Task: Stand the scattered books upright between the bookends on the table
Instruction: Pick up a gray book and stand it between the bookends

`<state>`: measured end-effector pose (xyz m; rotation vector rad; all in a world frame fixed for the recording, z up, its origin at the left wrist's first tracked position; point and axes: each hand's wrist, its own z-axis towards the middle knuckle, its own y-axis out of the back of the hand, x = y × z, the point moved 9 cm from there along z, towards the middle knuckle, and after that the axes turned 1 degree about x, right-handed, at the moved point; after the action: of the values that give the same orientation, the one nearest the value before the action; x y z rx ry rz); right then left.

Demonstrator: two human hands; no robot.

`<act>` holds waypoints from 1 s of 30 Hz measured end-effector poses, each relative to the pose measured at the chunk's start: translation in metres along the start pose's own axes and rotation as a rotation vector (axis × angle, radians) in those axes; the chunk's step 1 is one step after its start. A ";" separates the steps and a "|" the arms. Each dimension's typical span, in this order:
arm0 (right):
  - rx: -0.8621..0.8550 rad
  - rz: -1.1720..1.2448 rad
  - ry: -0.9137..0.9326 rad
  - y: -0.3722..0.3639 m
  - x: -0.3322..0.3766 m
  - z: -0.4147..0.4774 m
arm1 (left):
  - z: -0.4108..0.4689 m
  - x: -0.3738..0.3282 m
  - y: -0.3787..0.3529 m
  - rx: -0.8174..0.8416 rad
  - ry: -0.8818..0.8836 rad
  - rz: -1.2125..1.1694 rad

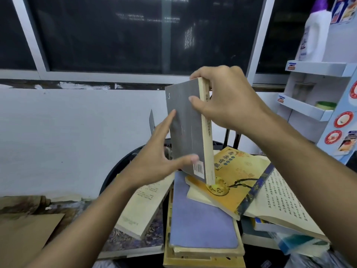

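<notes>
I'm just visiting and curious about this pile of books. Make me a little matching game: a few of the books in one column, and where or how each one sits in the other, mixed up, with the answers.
Things
1. grey book
2. orange book
3. blue-purple book
4. open book

States
A. lying flat on top of a stack at the near edge
B. held upright by the left hand and right hand
C. pages showing, at the right of the pile
D. lying flat under the upright book's lower corner

Pairs: 1-B, 2-D, 3-A, 4-C
</notes>
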<state>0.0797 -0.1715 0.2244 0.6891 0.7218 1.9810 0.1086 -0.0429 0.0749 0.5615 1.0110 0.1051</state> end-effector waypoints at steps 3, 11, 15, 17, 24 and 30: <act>-0.038 -0.001 -0.005 -0.004 -0.005 0.016 | 0.019 0.021 0.037 -0.134 0.023 0.141; -0.036 -0.009 -0.042 -0.063 -0.022 0.053 | 0.069 0.076 0.081 -0.148 0.146 0.577; -0.006 -0.019 -0.094 -0.097 -0.032 0.063 | 0.083 0.095 0.080 -0.070 0.181 0.631; 0.006 -0.003 -0.116 -0.113 -0.034 0.065 | 0.089 0.100 0.078 -0.055 0.186 0.649; -0.006 -0.025 -0.154 -0.161 -0.043 0.061 | 0.097 0.123 0.073 -0.033 0.223 0.638; 0.022 -0.085 -0.162 -0.197 -0.055 0.055 | 0.100 0.129 0.073 -0.096 0.194 0.658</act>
<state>0.2511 -0.1223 0.1110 0.8089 0.6653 1.8195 0.2734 0.0231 0.0516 0.7892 0.9680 0.7993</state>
